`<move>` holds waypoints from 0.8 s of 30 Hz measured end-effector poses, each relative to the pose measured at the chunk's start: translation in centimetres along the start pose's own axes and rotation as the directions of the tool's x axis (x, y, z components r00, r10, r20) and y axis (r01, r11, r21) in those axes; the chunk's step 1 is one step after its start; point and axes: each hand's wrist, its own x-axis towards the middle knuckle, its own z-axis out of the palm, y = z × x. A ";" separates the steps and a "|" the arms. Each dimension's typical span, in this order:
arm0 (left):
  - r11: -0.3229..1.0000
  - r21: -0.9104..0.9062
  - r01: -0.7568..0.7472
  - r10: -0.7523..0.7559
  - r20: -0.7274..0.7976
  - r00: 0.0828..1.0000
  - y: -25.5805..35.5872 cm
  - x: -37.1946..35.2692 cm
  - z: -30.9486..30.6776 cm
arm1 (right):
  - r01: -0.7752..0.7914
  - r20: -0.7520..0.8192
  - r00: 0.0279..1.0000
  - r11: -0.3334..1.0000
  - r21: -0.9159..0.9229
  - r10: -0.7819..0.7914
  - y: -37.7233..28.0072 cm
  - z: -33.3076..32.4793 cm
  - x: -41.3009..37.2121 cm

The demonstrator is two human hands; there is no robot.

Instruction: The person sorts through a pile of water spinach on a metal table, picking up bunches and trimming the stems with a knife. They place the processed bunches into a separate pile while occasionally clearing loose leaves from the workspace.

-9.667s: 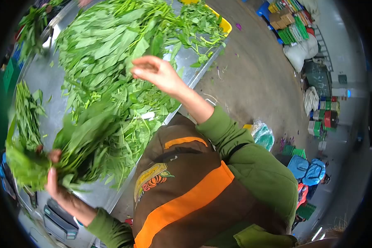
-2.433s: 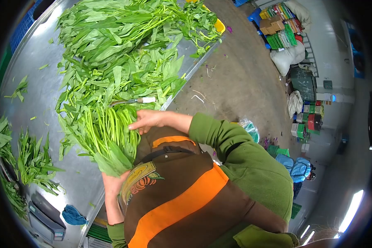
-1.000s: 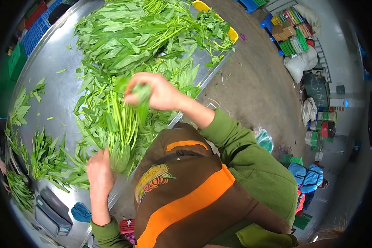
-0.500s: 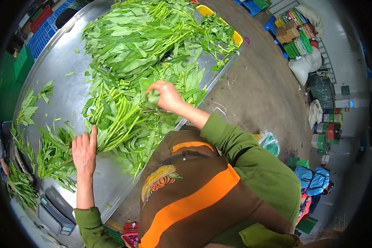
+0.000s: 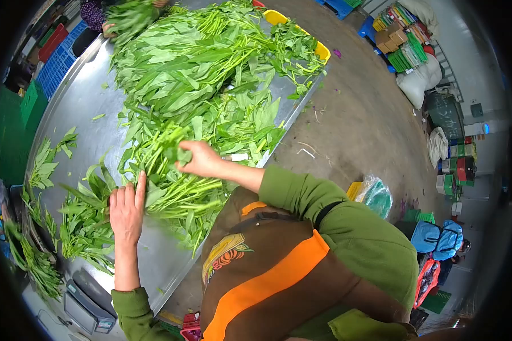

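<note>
My left hand (image 5: pixel 127 213) is closed around a bunch of leafy greens that looks like water spinach (image 5: pixel 182 196), its index finger stretched along it. Pale green stems point right from the bunch, and leaves stick out left of the fingers. My right hand (image 5: pixel 202 159) pinches a few leafy stems (image 5: pixel 173 145) just above the bunch; its fingertips are partly covered by leaves. Beyond both hands lies a large heap of the same greens (image 5: pixel 170 62). Close to my right wrist, a small white object (image 5: pixel 236 157) shows among the leaves.
The metal table (image 5: pixel 88 136) carries loose greens (image 5: pixel 85 227) at left. A scale (image 5: pixel 88 307) stands at lower left. A yellow crate (image 5: pixel 323 52) sits at the table's far right edge. At the upper left, a co-worker's hand (image 5: pixel 109 29) holds greens over the table.
My right hand has come down and left with stems, close to my left hand. My left hand has shifted slightly right. A co-worker's hands with greens have appeared at the upper left.
</note>
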 end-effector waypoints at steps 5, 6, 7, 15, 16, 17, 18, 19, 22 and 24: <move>0.999 -0.046 0.004 -0.003 0.012 1.000 -0.1 -0.1 1.0 | 0.149 0.092 0.985 0.989 -0.013 -0.147 -1.2 0.4 -0.8; 0.999 -0.053 -0.005 0.005 -0.012 1.000 -0.1 0.0 1.1 | 0.187 0.140 0.971 0.981 0.058 -0.193 -1.3 0.6 -0.9; 0.999 -0.054 -0.007 0.006 -0.012 1.000 -0.2 0.0 1.2 | 0.186 0.139 0.972 0.981 0.058 -0.192 -1.1 0.0 -1.0; 0.987 -0.149 -0.051 0.026 -0.170 0.985 -1.1 -1.4 0.8 | -0.409 0.386 0.912 0.398 0.821 0.142 1.7 -10.1 -2.1; 0.984 -0.163 -0.078 0.043 -0.207 0.977 -0.9 -1.0 0.5 | -0.374 0.357 0.927 0.382 0.845 0.117 1.4 -10.7 -2.3; 0.984 -0.162 -0.080 0.045 -0.212 0.976 -0.9 -0.7 0.2 | -0.370 0.353 0.928 0.384 0.846 0.116 1.6 -11.4 -2.2; 0.986 -0.149 -0.082 0.042 -0.252 0.967 -1.1 -0.4 -0.1 | -0.376 0.386 0.921 0.384 0.843 0.054 1.4 -11.9 -2.2; 0.987 -0.136 -0.083 0.041 -0.288 0.957 -1.2 -0.4 -0.2 | -0.383 0.418 0.909 0.383 0.841 -0.007 1.2 -12.3 -2.4; 0.990 -0.123 -0.065 0.031 -0.262 0.965 -2.5 -1.4 -0.1 | -0.244 0.250 0.968 0.270 0.932 0.011 3.4 -14.9 -3.5; 0.995 -0.094 -0.027 0.005 -0.231 0.973 -3.6 -2.6 0.3 | -0.104 0.115 0.989 0.114 0.988 -0.096 4.9 -16.7 -3.0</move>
